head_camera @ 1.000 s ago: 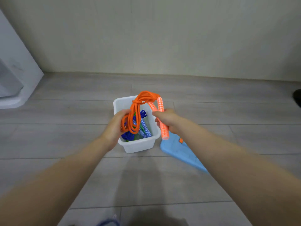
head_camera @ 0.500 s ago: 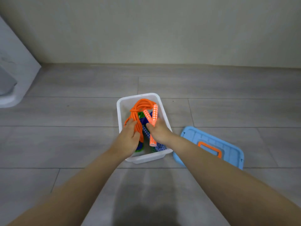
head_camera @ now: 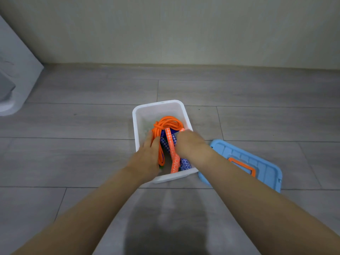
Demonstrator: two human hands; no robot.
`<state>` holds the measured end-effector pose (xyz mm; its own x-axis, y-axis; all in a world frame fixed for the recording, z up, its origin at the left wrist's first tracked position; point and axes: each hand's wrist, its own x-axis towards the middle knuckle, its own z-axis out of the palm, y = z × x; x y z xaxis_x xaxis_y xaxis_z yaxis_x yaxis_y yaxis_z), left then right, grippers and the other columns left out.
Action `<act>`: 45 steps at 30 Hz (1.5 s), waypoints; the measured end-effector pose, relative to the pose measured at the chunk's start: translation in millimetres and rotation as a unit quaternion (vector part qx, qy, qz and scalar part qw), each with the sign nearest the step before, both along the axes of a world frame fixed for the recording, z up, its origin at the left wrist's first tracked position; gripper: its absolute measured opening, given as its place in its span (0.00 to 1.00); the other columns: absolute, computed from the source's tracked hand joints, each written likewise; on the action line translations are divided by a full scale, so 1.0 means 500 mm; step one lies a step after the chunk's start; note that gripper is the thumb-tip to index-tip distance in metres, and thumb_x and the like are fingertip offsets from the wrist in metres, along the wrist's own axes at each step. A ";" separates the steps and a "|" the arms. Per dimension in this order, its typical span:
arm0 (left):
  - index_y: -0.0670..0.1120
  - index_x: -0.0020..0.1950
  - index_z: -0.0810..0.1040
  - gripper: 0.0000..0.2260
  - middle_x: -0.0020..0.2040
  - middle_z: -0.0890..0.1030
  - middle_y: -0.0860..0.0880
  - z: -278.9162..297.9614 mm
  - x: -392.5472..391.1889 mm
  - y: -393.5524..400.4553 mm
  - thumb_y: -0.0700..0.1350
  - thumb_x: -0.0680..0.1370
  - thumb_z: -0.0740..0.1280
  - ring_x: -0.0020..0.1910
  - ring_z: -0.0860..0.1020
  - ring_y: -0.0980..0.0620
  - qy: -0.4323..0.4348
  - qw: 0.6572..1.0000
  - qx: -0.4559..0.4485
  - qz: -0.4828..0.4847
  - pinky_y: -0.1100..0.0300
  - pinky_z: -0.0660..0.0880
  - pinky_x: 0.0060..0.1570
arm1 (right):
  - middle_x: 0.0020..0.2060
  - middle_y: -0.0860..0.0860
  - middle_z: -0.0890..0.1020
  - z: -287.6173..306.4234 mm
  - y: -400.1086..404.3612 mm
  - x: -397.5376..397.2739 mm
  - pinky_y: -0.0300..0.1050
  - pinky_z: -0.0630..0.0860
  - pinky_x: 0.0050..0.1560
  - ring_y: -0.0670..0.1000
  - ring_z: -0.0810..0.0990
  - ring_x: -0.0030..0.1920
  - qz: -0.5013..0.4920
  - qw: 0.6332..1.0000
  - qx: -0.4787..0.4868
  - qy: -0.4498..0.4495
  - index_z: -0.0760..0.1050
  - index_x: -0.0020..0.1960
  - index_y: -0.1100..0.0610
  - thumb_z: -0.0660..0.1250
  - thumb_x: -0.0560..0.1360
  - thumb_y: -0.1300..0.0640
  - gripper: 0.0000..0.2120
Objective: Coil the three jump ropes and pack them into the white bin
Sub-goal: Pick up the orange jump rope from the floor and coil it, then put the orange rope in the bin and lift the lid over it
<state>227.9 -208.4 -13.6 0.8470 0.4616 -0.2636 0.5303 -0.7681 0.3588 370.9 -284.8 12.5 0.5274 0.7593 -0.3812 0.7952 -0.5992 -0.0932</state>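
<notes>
The white bin point(head_camera: 158, 104) stands on the floor in the middle. The coiled orange jump rope point(head_camera: 168, 122) lies on top inside it, with one orange patterned handle point(head_camera: 173, 155) pointing toward me. Beneath it show the blue jump rope's patterned handles point(head_camera: 184, 163) and a sliver of green point(head_camera: 161, 168). My left hand point(head_camera: 149, 155) reaches into the bin's left side, its fingers laid fairly straight on the orange coil. My right hand point(head_camera: 189, 144) is in the right side with curled fingers round the other orange handle, whose tip peeks out above my knuckles.
A light blue lid point(head_camera: 265, 168) with an orange handle point(head_camera: 242, 165) lies on the floor right of the bin, touching its near corner. A white object point(head_camera: 16, 70) stands at the far left. The wall runs along the back.
Both hands have lowered the orange rope from above the bin down into it. My left hand's grip on the coil has flattened, and one orange handle now lies free in the bin.
</notes>
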 end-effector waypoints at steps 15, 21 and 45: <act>0.45 0.63 0.71 0.13 0.61 0.73 0.44 0.008 0.024 -0.012 0.42 0.79 0.57 0.59 0.72 0.44 0.112 0.967 0.209 -0.095 0.54 0.72 0.53 | 0.74 0.55 0.63 -0.068 -0.012 0.034 0.55 0.40 0.76 0.54 0.64 0.72 0.152 0.984 0.013 -0.094 0.60 0.75 0.58 0.53 0.78 0.60 0.25; 0.45 0.79 0.50 0.29 0.79 0.52 0.45 -0.031 0.041 0.027 0.46 0.80 0.56 0.76 0.58 0.47 0.008 0.984 0.158 -0.078 0.53 0.59 0.72 | 0.73 0.51 0.68 -0.093 -0.033 0.027 0.59 0.34 0.74 0.55 0.59 0.74 0.217 0.960 -0.032 -0.172 0.62 0.76 0.54 0.53 0.80 0.51 0.24; 0.47 0.74 0.65 0.30 0.75 0.65 0.46 -0.020 0.082 -0.041 0.59 0.75 0.49 0.74 0.62 0.46 -0.109 0.988 0.069 -0.089 0.46 0.62 0.70 | 0.71 0.54 0.65 -0.226 -0.340 0.172 0.54 0.69 0.63 0.61 0.69 0.67 -0.220 0.975 -0.037 0.020 0.59 0.74 0.55 0.61 0.76 0.55 0.27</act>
<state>268.8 -228.8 -23.5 0.9478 0.3186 -0.0112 0.3039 -0.8922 0.3342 456.7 -454.8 -100.4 0.7792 0.4323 -0.4538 0.4562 -0.8877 -0.0624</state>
